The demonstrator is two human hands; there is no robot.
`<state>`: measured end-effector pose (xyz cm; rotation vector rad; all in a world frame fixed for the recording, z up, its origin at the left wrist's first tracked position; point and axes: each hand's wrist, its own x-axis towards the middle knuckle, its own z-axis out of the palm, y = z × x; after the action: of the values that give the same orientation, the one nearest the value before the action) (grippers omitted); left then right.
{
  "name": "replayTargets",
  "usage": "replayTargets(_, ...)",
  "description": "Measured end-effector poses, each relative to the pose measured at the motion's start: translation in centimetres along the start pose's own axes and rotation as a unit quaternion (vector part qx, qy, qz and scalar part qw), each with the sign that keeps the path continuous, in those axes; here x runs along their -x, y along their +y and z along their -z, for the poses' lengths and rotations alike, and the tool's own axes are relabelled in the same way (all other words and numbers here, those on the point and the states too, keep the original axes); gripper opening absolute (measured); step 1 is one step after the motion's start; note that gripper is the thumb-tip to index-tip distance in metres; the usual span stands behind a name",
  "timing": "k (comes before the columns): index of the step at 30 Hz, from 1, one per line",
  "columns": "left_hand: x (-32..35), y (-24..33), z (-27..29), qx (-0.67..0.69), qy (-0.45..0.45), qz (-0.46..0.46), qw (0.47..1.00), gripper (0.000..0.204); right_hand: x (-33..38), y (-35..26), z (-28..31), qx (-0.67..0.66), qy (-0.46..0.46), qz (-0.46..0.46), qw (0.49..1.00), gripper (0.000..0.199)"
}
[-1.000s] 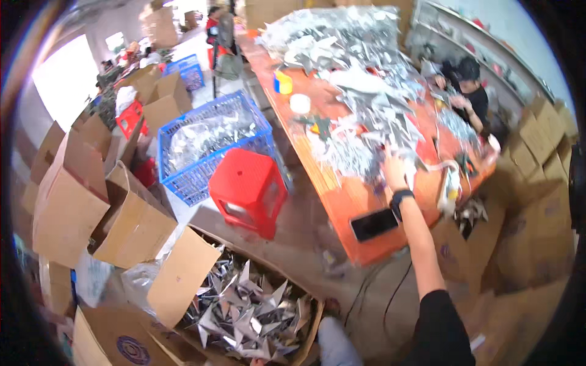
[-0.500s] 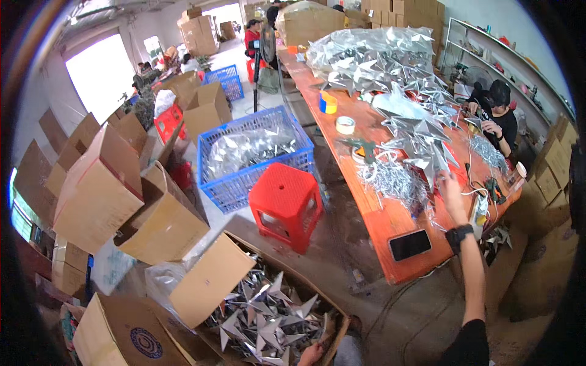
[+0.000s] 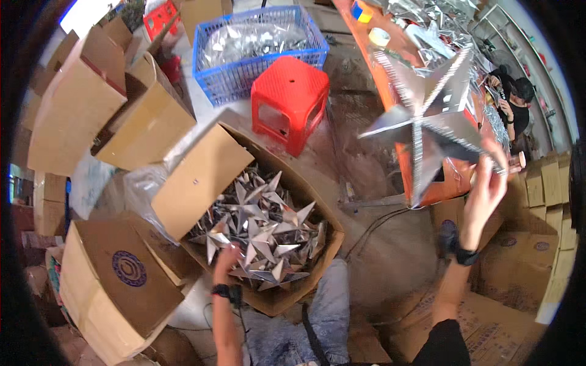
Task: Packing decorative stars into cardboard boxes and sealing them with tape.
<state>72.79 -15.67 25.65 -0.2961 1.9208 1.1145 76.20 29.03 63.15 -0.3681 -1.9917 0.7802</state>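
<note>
A large silver five-pointed star [image 3: 421, 125] is raised beside the orange table [image 3: 381, 76]. My right hand [image 3: 485, 189] is closed on its lower right point, thumb and fingers pinching the tip. An open cardboard box [image 3: 329, 253] in front of me is full of smaller-looking silver stars [image 3: 256, 226]. My left hand [image 3: 227, 261] is over the left near part of that heap, touching or just above the stars. Its fingers are blurred and partly hidden, so I cannot see whether it grips one.
A red plastic stool [image 3: 292, 91] stands beyond the box, before a blue crate [image 3: 259, 58] of bagged silver pieces. Open cartons [image 3: 143, 122] crowd the left. On the table lies a tape roll [image 3: 379, 37]. A person [image 3: 516, 100] sits at its far right side.
My right hand has lifted the large star off the table and brought it nearer. My left hand has moved from the box's near edge to the stars' left side. The view has tilted down.
</note>
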Motion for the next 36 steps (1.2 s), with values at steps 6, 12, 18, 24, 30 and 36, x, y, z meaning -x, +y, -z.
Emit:
replayTargets(6, -10.6, 5.1, -2.5, -0.222, 0.159, -0.274, 0.922, 0.038, 14.4, 6.9, -15.2, -0.21, -0.312, -0.17, 0.911, 0.019)
replayTargets(12, -20.0, 6.0, -9.0, -0.253, 0.244, -0.295, 0.889, 0.056, 24.2, 14.6, -24.3, -0.15, -0.39, -0.199, 0.887, 0.022)
replayTargets(18, -21.6, 6.1, -10.4, -0.44, 0.291, -0.296, 0.796, 0.047, 27.3, 19.6, -28.0, -0.054, -0.468, -0.089, 0.878, 0.021)
replayTargets(24, -24.0, 7.8, -10.5, -0.418, 0.256, -0.3, 0.818, 0.056, 31.1, 21.4, -29.1, -0.034, -0.48, -0.179, 0.858, 0.019)
replayTargets(30, -26.5, 6.9, -11.8, -0.401, 0.278, -0.254, 0.835, 0.062, 32.8, 23.4, -30.9, -0.06, -0.479, -0.21, 0.85, 0.018)
replayTargets(36, -26.5, 7.5, -9.5, -0.428, 0.296, -0.258, 0.814, 0.04, 32.1, 22.9, -31.2, -0.082, -0.493, -0.202, 0.842, 0.019)
